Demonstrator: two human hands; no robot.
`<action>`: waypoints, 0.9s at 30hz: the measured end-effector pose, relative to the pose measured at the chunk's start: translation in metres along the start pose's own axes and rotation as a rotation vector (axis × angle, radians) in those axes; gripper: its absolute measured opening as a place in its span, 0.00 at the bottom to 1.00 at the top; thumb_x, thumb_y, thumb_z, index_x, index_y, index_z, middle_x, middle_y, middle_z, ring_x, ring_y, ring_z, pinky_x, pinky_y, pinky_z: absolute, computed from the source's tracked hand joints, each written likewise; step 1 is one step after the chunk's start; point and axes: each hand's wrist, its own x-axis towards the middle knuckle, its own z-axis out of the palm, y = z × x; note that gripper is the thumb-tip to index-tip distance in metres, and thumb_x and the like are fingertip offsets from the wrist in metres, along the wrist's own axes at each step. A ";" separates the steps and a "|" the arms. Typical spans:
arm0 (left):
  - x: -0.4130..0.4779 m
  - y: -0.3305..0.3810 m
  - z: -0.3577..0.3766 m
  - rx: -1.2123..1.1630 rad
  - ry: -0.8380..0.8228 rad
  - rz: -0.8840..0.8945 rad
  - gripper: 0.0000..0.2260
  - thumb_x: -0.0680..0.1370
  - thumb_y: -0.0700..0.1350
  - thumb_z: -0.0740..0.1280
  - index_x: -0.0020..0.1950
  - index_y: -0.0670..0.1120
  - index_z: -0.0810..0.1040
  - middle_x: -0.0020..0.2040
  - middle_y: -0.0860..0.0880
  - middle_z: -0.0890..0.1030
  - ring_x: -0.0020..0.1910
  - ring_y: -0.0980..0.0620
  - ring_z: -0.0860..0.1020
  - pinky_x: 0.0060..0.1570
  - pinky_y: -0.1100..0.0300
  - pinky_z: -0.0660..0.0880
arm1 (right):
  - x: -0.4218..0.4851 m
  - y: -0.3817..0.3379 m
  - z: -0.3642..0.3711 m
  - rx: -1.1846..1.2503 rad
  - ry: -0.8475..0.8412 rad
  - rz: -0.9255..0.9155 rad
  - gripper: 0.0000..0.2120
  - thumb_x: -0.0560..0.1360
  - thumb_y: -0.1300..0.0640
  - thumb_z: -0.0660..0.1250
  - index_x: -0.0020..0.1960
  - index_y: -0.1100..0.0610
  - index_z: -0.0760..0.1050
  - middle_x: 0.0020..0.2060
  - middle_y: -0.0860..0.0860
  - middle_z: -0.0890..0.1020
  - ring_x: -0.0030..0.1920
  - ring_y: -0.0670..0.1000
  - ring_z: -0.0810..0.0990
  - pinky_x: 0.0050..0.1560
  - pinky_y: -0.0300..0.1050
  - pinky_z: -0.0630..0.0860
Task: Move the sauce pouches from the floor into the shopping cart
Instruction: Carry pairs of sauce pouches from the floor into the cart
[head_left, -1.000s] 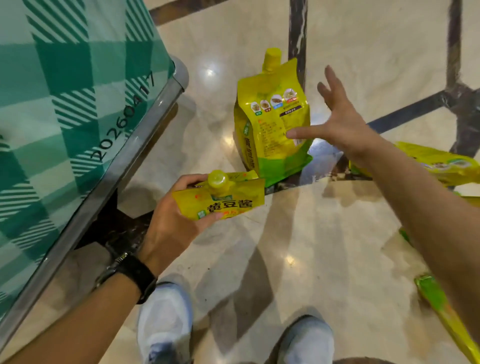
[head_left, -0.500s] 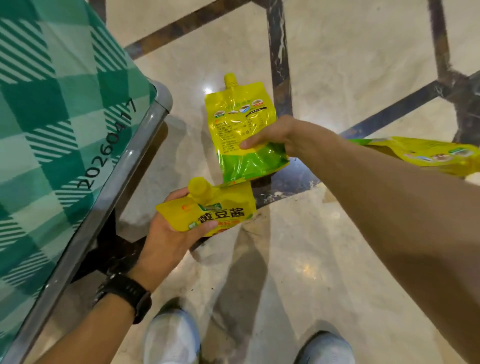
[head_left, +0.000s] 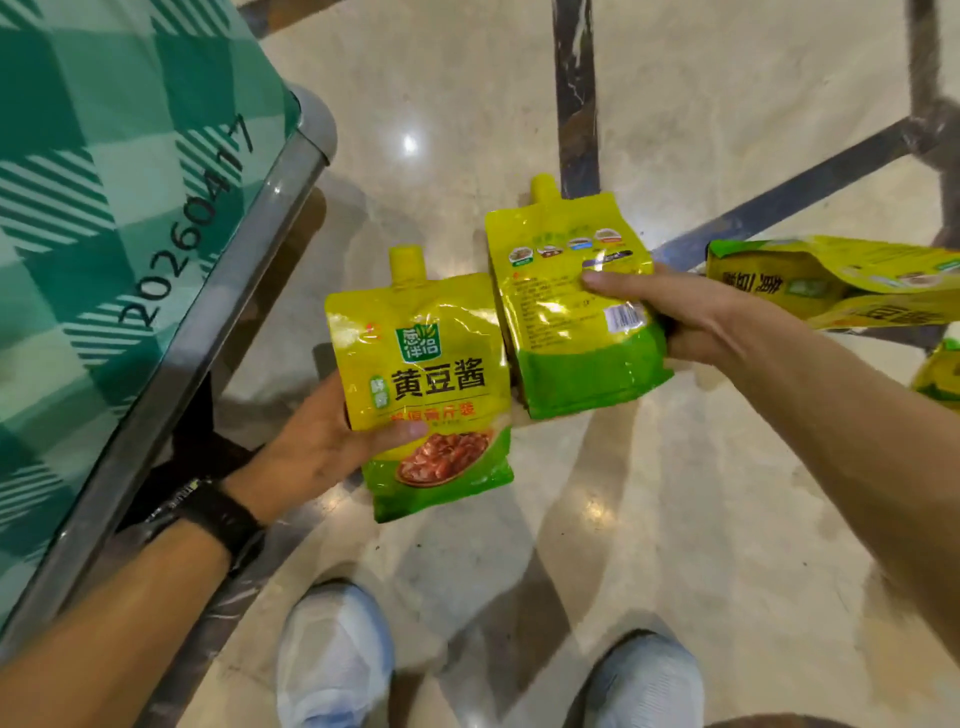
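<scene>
My left hand (head_left: 322, 447) grips a yellow-green sauce pouch (head_left: 431, 374) by its lower left side, front label facing me and spout up. My right hand (head_left: 670, 312) grips a second pouch (head_left: 566, 306) by its right edge, back side facing me, held off the floor just right of the first. The shopping cart (head_left: 130, 218), lined with green checked cloth and rimmed by a grey metal bar, stands at the left, close to my left hand. More pouches (head_left: 841, 275) lie on the floor at the right, partly behind my right forearm.
The floor (head_left: 675, 519) is glossy beige marble with dark inlay strips (head_left: 574, 93). My two white shoes (head_left: 332, 660) stand at the bottom of the view. Another pouch (head_left: 940, 376) peeks out at the far right edge.
My right hand reached the standing pouch, gripped it and lifted it toward me. My left hand turned its pouch upright so the front label shows.
</scene>
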 end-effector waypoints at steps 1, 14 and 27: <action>0.000 -0.002 0.004 -0.038 0.071 -0.043 0.26 0.72 0.47 0.78 0.67 0.53 0.75 0.59 0.57 0.85 0.57 0.55 0.83 0.56 0.49 0.80 | 0.002 0.001 0.003 -0.061 -0.006 0.004 0.19 0.73 0.63 0.70 0.64 0.56 0.76 0.52 0.54 0.86 0.48 0.53 0.86 0.43 0.49 0.84; -0.110 0.136 0.036 -0.375 0.073 -0.358 0.36 0.58 0.51 0.84 0.65 0.50 0.78 0.57 0.49 0.86 0.54 0.48 0.85 0.47 0.56 0.83 | -0.202 0.044 0.033 0.231 0.060 -0.021 0.24 0.64 0.64 0.74 0.60 0.56 0.77 0.48 0.54 0.87 0.46 0.54 0.86 0.42 0.48 0.83; -0.359 0.424 0.087 -0.237 -0.030 -0.303 0.33 0.57 0.54 0.83 0.61 0.54 0.80 0.57 0.50 0.86 0.57 0.46 0.84 0.59 0.48 0.77 | -0.592 -0.059 0.071 0.351 0.299 -0.110 0.25 0.66 0.68 0.74 0.61 0.53 0.76 0.46 0.52 0.87 0.45 0.54 0.86 0.49 0.55 0.82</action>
